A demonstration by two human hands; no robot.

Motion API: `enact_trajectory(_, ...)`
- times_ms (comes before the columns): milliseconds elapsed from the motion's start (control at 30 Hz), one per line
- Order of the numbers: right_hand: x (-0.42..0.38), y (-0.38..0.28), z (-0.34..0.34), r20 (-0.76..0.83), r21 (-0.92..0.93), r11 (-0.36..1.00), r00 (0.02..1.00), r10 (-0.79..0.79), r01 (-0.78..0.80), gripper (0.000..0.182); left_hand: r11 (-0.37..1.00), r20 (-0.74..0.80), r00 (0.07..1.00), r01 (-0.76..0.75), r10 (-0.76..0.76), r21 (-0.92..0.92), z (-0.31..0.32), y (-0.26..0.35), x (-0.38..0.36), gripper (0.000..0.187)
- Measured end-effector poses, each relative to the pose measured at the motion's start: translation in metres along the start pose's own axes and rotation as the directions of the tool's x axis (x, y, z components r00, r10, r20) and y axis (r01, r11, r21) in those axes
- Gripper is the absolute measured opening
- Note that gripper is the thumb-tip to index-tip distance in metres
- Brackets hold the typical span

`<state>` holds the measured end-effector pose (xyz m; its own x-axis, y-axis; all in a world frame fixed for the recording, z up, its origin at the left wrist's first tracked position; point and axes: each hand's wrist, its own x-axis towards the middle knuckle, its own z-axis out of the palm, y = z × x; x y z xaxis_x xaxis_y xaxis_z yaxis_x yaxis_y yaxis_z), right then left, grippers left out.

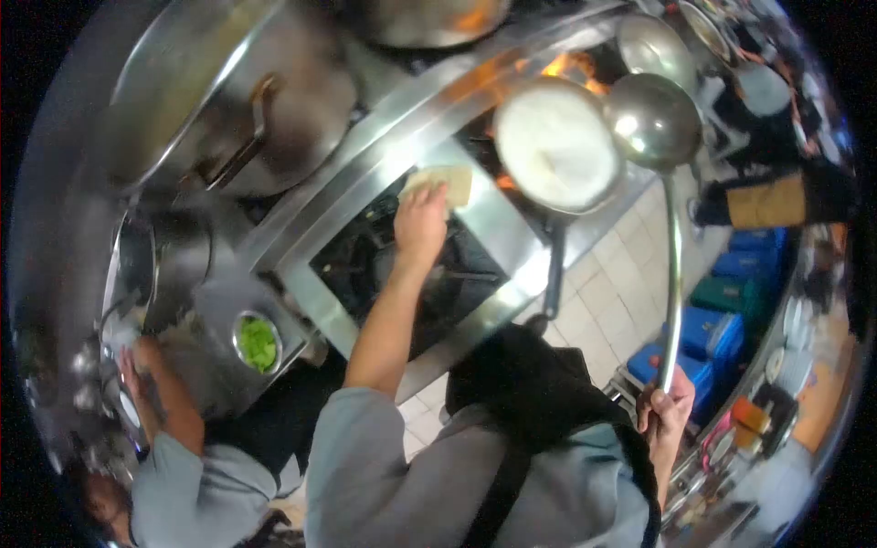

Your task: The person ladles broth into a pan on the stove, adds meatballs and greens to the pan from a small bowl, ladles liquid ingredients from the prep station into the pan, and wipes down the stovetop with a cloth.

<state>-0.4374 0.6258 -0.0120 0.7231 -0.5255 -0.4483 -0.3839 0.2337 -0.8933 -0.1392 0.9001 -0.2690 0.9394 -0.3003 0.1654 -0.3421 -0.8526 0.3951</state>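
Observation:
My left hand (422, 224) presses on a folded beige cloth (459, 185) lying on the steel stovetop (498, 224), just beyond a black burner grate (365, 265). The fingers rest on top of the cloth. In my right hand (669, 402) is the long handle of a steel ladle (653, 123), held upright in view with its round bowl at the far end. Beside that bowl, a frying pan (557, 146) full of something white sits over flames, its dark handle pointing toward me.
Large metal pots (301, 110) stand at the upper left. Another pan (425, 23) is at the top, near fire. A bowl of chopped greens (258, 342) is on the left counter, near a co-worker's arm (178, 402). Blue bins (703, 333) stand to the right.

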Motion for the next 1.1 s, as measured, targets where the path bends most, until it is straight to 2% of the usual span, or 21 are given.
enact_trajectory(33, -0.006, -0.001, -0.006, -0.033, 0.000, 1.000, 0.999, 0.008, -0.008, 0.060, 0.999, 0.004, 0.999, -0.037, 0.038, -0.022, 0.007, 0.016, -0.003, 0.036)
enact_trajectory(100, -0.010, 0.003, -0.025, 0.011, 0.032, 0.999, 1.000, -0.027, 0.026, 0.058, 0.998, 0.013, 0.998, -0.067, 0.067, 0.006, 0.014, 0.044, -0.020, 0.037)
enact_trajectory(167, -0.011, -0.001, -0.035, -0.014, 0.062, 0.998, 1.000, -0.013, 0.014, 0.057, 0.984, 0.012, 0.984, -0.176, 0.176, 0.026, 0.015, 0.060, -0.042, 0.037)
enact_trajectory(300, 0.009, 0.004, -0.073, -0.024, 0.145, 0.989, 1.000, -0.011, 0.014, 0.056, 0.981, 0.074, 0.979, -0.189, 0.192, -0.041, 0.027, 0.100, -0.080, 0.037)
enact_trajectory(367, 0.015, 0.011, -0.100, -0.035, 0.184, 0.982, 0.999, -0.029, 0.035, 0.055, 0.979, 0.099, 0.974, -0.202, 0.202, -0.011, 0.034, 0.123, -0.096, 0.034)
enact_trajectory(433, 0.021, 0.018, -0.131, -0.025, 0.214, 0.975, 0.998, -0.053, 0.057, 0.055, 0.995, 0.119, 0.988, -0.096, 0.099, -0.028, 0.038, 0.148, -0.109, 0.033)
enact_trajectory(467, 0.023, 0.019, -0.147, -0.018, 0.225, 0.971, 0.997, -0.075, 0.077, 0.055, 1.000, 0.208, 0.978, -0.022, 0.024, -0.010, 0.036, 0.157, -0.113, 0.040)
enact_trajectory(500, 0.027, 0.018, -0.166, -0.021, 0.234, 0.968, 0.996, -0.091, 0.094, 0.055, 0.999, 0.194, 0.980, -0.035, 0.036, -0.008, 0.042, 0.175, -0.109, 0.040)
enact_trajectory(533, 0.030, 0.017, -0.184, -0.002, 0.240, 0.968, 0.997, -0.078, 0.077, 0.055, 0.871, 0.300, 0.919, 0.354, -0.257, -0.339, 0.042, 0.197, -0.100, 0.045)
enact_trajectory(567, 0.035, 0.016, -0.205, 0.018, 0.245, 0.968, 0.997, -0.069, 0.062, 0.055, 0.700, 0.346, 0.864, 0.501, -0.366, -0.509, 0.051, 0.213, -0.096, 0.043)
enact_trajectory(600, 0.039, 0.017, -0.228, 0.028, 0.254, 0.966, 0.998, -0.057, 0.048, 0.053, 0.611, 0.337, 0.862, 0.506, -0.378, -0.609, 0.068, 0.225, -0.095, 0.042)
enact_trajectory(667, 0.045, 0.012, -0.267, 0.031, 0.243, 0.969, 0.998, -0.060, 0.050, 0.053, 0.877, 0.151, 0.979, 0.191, -0.137, -0.440, 0.108, 0.239, -0.094, 0.041)
enact_trajectory(700, 0.053, 0.013, -0.282, 0.037, 0.231, 0.972, 0.998, -0.048, 0.038, 0.052, 1.000, 0.143, 0.990, -0.017, 0.014, 0.017, 0.087, 0.264, -0.082, 0.045)
enact_trajectory(833, 0.080, 0.013, -0.326, 0.051, 0.228, 0.971, 0.995, -0.081, 0.068, 0.051, 0.996, 0.150, 0.988, -0.047, 0.035, 0.073, 0.130, 0.300, -0.056, 0.049)
enact_trajectory(900, 0.093, 0.009, -0.329, 0.088, 0.252, 0.965, 0.991, -0.101, 0.076, 0.051, 0.988, 0.161, 0.978, -0.144, 0.134, 0.049, 0.151, 0.312, -0.040, 0.055)
enact_trajectory(1000, 0.115, 0.000, -0.328, 0.030, 0.272, 0.961, 0.997, -0.070, 0.059, 0.052, 0.989, 0.201, 0.969, -0.134, 0.144, -0.062, 0.170, 0.351, 0.011, 0.055)
enact_trajectory(1067, 0.133, -0.001, -0.334, 0.006, 0.194, 0.979, 0.998, -0.062, 0.060, 0.046, 0.973, 0.136, 0.973, -0.161, 0.184, -0.165, 0.191, 0.365, 0.049, 0.045)
enact_trajectory(1100, 0.143, 0.002, -0.340, -0.005, 0.155, 0.986, 0.998, -0.069, 0.069, 0.044, 0.983, 0.266, 0.961, -0.028, 0.076, -0.181, 0.199, 0.376, 0.075, 0.040)
